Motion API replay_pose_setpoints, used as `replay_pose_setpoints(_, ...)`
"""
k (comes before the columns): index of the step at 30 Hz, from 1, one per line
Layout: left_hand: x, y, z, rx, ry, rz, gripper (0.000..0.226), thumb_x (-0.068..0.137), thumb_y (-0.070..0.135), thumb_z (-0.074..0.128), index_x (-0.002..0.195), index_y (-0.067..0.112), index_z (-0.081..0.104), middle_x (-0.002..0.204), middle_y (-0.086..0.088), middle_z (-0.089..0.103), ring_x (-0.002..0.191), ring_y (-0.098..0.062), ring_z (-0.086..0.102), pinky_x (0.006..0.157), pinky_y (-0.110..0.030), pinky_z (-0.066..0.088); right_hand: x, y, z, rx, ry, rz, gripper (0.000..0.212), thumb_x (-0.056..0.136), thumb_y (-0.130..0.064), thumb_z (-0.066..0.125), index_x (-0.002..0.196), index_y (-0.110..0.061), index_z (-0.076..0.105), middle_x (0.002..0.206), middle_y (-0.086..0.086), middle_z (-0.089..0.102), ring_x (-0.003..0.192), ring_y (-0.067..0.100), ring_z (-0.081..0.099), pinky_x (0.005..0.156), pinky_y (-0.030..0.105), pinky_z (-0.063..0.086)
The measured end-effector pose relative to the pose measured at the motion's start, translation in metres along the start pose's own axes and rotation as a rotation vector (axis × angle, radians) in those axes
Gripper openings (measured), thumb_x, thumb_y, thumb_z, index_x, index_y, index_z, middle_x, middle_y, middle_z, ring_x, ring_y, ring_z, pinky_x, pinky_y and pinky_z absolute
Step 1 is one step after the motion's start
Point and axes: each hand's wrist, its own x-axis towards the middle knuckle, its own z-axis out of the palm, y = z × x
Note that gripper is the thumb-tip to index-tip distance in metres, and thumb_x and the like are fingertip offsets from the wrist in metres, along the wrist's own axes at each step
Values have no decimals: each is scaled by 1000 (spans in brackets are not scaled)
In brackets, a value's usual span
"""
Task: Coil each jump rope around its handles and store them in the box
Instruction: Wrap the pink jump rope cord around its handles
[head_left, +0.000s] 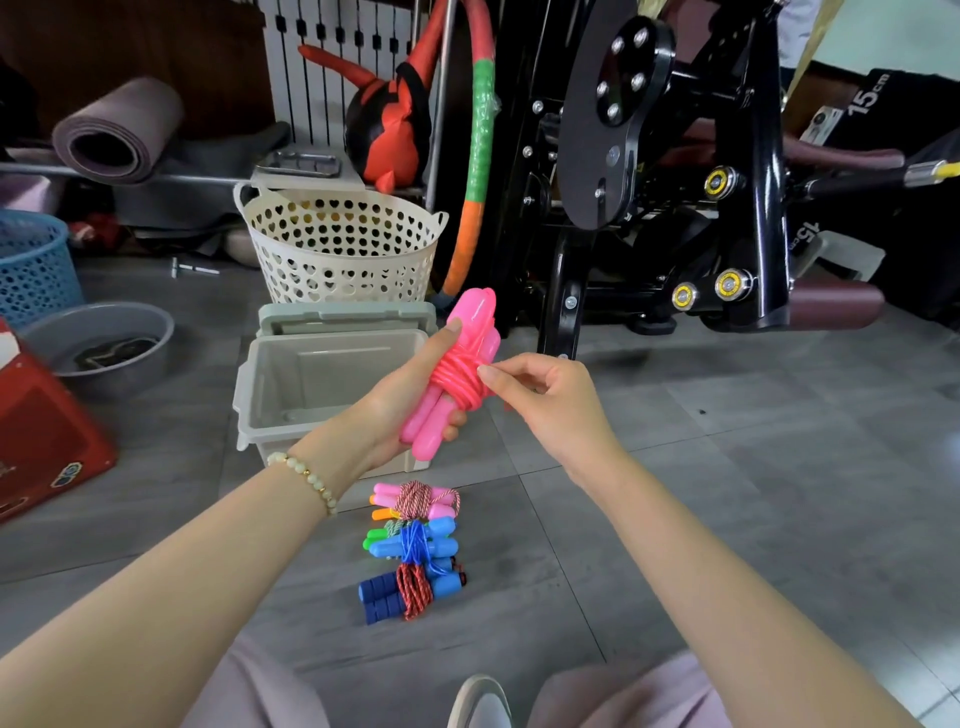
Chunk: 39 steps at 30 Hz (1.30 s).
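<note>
My left hand (410, 395) grips a pink jump rope (457, 374) by its two handles, held together and tilted up to the right. Pink cord is coiled around the handles' middle. My right hand (540, 395) pinches the cord at the right side of the coil. Just behind the hands, a grey open box (260, 395) stands on the floor with its lid behind it. On the floor below my hands lie several coiled jump ropes (413, 551) in a row: pink, green and orange, light blue, dark blue.
A cream perforated basket (337, 249) stands behind the box. A blue basket (31, 265), a grey bowl (98, 338) and a red box (41, 431) are at the left. A black exercise machine (675, 182) fills the right back. Grey tiled floor lies to the right.
</note>
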Motion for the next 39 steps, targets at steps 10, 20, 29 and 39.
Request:
replay_pose_setpoints(10,10,-13,-8,131,157,-17,69,81,65,55,104,1,64,65,-12,56,44,-17,51,43,-23,44,-5,3,16,-113,-47,45,15,86,-23,67,84,-9,72,87,1,67,78,7,60,72,18,46)
replay_pose_setpoints(20,8,-7,-9,140,-16,-39,65,69,72,53,85,9,61,63,-8,53,42,-13,49,40,-19,41,-4,-2,15,102,-51,136,23,96,-23,51,76,-17,62,85,0,60,80,8,56,84,19,44)
replay_pose_setpoints(29,7,-7,-3,-6,-99,-63,54,90,58,43,90,6,59,53,-5,49,35,-10,44,35,-15,40,-6,5,23,-66,51,-44,5,86,-21,67,82,-17,68,85,9,63,83,27,61,79,37,50)
replay_pose_setpoints(39,7,-4,5,-135,-30,-37,43,93,53,44,82,15,59,51,0,52,34,-8,42,34,-14,36,-8,-2,23,43,270,-95,8,82,-13,71,84,-5,70,72,-4,68,64,1,63,62,12,46)
